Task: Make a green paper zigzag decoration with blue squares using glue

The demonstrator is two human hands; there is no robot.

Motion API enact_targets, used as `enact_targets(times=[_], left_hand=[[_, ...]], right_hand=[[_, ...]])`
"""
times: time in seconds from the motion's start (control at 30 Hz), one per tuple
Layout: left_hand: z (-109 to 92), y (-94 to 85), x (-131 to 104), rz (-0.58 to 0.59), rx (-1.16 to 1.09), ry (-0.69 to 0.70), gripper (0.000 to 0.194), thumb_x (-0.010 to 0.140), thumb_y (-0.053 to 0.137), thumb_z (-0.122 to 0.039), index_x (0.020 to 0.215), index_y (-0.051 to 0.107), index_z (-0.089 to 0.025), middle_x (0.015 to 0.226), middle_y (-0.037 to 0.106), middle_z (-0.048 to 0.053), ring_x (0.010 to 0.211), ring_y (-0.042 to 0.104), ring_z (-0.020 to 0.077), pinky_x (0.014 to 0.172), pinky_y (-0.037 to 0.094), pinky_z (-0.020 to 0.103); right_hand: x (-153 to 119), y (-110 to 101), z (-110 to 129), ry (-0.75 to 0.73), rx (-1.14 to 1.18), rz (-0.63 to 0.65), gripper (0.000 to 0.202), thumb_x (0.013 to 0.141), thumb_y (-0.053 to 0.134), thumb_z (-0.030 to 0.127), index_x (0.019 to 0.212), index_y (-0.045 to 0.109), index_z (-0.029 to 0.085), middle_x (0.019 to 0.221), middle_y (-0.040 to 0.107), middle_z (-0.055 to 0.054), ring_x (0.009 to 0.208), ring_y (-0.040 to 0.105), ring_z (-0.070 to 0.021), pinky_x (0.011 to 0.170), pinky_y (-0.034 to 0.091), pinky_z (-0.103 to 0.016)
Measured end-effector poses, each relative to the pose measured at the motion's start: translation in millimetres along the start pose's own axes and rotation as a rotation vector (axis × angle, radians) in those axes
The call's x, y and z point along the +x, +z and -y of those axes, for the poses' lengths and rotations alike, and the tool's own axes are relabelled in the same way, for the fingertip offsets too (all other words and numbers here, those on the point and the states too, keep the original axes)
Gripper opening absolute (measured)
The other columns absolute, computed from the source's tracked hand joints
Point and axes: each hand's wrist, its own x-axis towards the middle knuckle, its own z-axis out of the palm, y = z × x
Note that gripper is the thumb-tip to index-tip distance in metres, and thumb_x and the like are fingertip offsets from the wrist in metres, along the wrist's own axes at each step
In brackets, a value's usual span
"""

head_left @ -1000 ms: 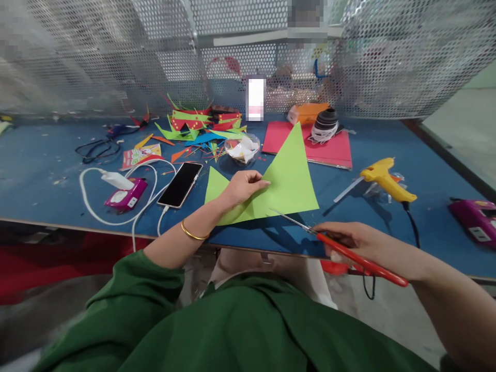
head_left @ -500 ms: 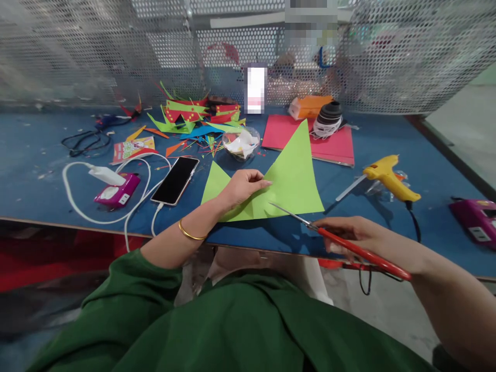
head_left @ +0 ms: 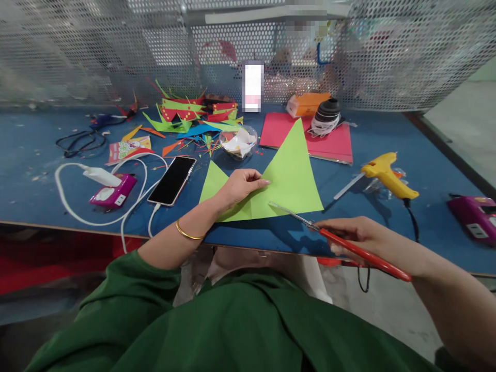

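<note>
A sheet of light green paper [head_left: 292, 173] with a deep V between two pointed ends stands tilted over the front of the table. My left hand [head_left: 242, 187] pinches it near the bottom of the V, thumb and fingers closed. In my right hand [head_left: 358, 235] is a pair of scissors [head_left: 360, 252] with red handles and metal blades. The blades point left, and their tips lie over the lower part of the green paper. Whether the blades are around the paper's edge or only in front of it, I cannot tell.
Left of the paper lie a phone [head_left: 172, 181] on a white cable and a purple socket block [head_left: 113, 192]. Behind are a clear bowl [head_left: 238, 142], colourful paper scraps [head_left: 201, 130] and red sheets [head_left: 277, 130]. A yellow glue gun [head_left: 387, 174] lies at right, near another purple block [head_left: 475, 219].
The view has shifted very slightly, so everything sits a little further left. Both hands, the scissors and the green paper hold nearly the same positions.
</note>
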Motion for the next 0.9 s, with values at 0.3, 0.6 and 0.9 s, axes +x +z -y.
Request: enact_targets(times=[0.3, 0.6, 0.9], left_hand=[[-6, -4.6, 3, -0.018, 0.146, 0.047, 0.014, 0.078, 0.075, -0.028, 0.073, 0.069, -0.016, 0.067, 0.063, 0.001, 0.062, 0.050, 0.0115, 0.064, 0.039, 0.027], [-23, 14.0, -115, -0.248, -0.235, -0.193, 0.046, 0.091, 0.064, -0.047, 0.055, 0.065, -0.018, 0.053, 0.060, 0.004, 0.047, 0.053, 0.0114, 0.048, 0.043, 0.023], [-15, 40.2, -116, -0.404, -0.959, -0.595, 0.017, 0.092, 0.070, -0.031, 0.089, 0.072, -0.014, 0.100, 0.075, 0.010, 0.066, 0.070, 0.0105, 0.048, 0.053, 0.018]], right_hand=[[0, 5, -1, -0.016, -0.044, -0.070, 0.051, 0.079, 0.075, 0.055, 0.119, 0.075, 0.023, 0.089, 0.070, -0.004, 0.076, 0.062, -0.0195, 0.064, 0.055, -0.029], [5, 6, -15, 0.005, 0.052, -0.033, 0.048, 0.081, 0.074, 0.055, 0.115, 0.074, 0.021, 0.077, 0.059, 0.001, 0.058, 0.046, -0.0089, 0.052, 0.046, -0.024], [7, 15, -7, 0.050, 0.174, -0.023, 0.052, 0.083, 0.068, 0.064, 0.109, 0.069, 0.019, 0.065, 0.041, 0.005, 0.049, 0.031, -0.0062, 0.044, 0.026, -0.023]])
